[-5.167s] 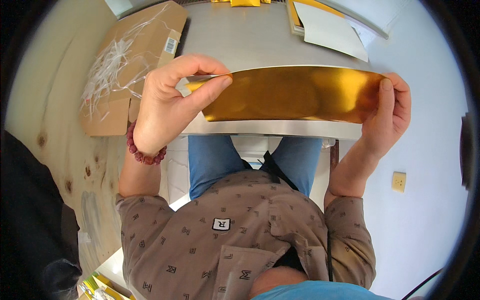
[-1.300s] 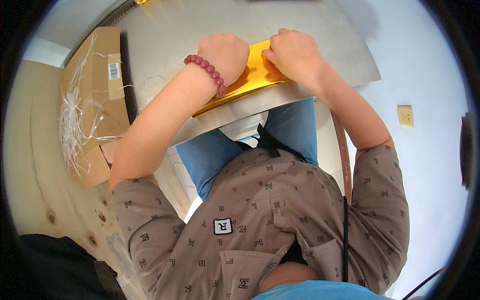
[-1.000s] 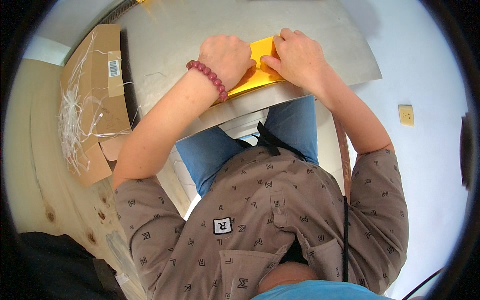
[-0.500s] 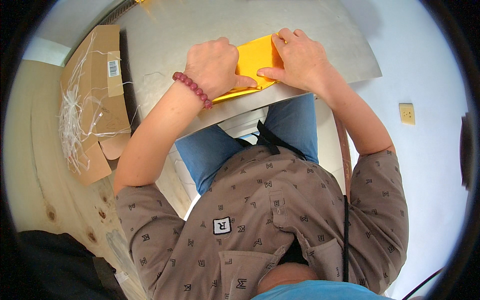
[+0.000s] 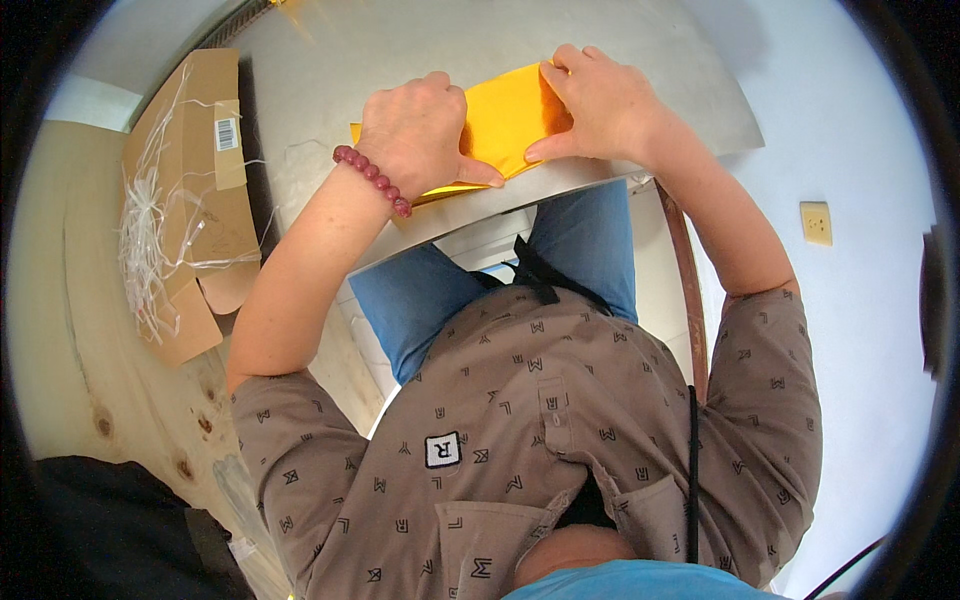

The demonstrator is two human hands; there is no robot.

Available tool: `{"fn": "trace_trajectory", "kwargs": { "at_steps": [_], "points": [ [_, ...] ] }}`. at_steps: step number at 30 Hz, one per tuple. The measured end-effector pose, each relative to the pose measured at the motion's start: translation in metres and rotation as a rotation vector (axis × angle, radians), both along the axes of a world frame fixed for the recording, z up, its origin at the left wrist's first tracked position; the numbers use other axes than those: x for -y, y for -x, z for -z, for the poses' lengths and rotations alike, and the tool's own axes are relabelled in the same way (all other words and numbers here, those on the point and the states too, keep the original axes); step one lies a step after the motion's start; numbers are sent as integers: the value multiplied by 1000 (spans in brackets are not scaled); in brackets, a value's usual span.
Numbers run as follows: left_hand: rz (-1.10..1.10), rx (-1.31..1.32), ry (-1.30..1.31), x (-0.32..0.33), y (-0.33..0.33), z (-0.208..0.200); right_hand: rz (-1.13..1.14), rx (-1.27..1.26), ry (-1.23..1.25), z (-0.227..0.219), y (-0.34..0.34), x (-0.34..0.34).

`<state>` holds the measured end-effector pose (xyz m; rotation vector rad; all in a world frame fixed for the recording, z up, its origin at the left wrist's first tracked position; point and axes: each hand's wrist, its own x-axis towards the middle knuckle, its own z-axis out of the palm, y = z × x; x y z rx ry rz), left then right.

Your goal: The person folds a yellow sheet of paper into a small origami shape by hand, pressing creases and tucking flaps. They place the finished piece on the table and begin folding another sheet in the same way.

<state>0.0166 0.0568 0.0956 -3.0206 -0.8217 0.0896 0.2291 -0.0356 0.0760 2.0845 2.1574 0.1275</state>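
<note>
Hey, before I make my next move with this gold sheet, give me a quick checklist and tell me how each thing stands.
1. Left hand on the gold sheet: ok, thumb stretched toward the right.
2. Right hand on the sheet: ok, thumb and fingers spread apart.
3. Sheet over the metal table: ok, close to the edge nearest you.
4. Whole sheet in view: not ok, your hands cover parts of it.
5. Cardboard box apart from the sheet: ok, off to the left.
6. Sheet's underside smooth: cannot tell, it is hidden.

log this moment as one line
left hand: on gold sheet; right hand: on gold sheet; metal table: under gold sheet; cardboard box: left, white strands on it
</note>
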Motion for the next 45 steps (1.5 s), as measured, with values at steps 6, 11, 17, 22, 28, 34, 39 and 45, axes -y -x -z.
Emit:
{"fn": "trace_trajectory", "kwargs": {
  "at_steps": [6, 11, 17, 22, 28, 34, 39, 45],
  "points": [
    [-7, -19, -13, 1, -1, -1, -40, -74, 24, -1, -13, 0],
    [-1, -24, 1, 0, -1, -1, -76, -98, 52, 1, -23, -1],
    [12, -14, -9, 0, -1, 0, -118, -163, 132, -4, -35, -4],
    [11, -13, 3, -1, 0, 0, -143, -250, 157, -3, -42, -4],
    [12, -18, -7, 0, 1, 0, -239, -315, 208, -7, -57, -5],
    [-1, -16, -4, 1, 1, 0, -254, -337, 235, -5, -63, -7],
    [-13, -36, 6, 0, -2, 1, -249, -367, 323, -8, -73, -6],
    [-49, -119, 33, 3, -5, -5, -333, -269, 254, -3, -77, -4]
  ]
}}
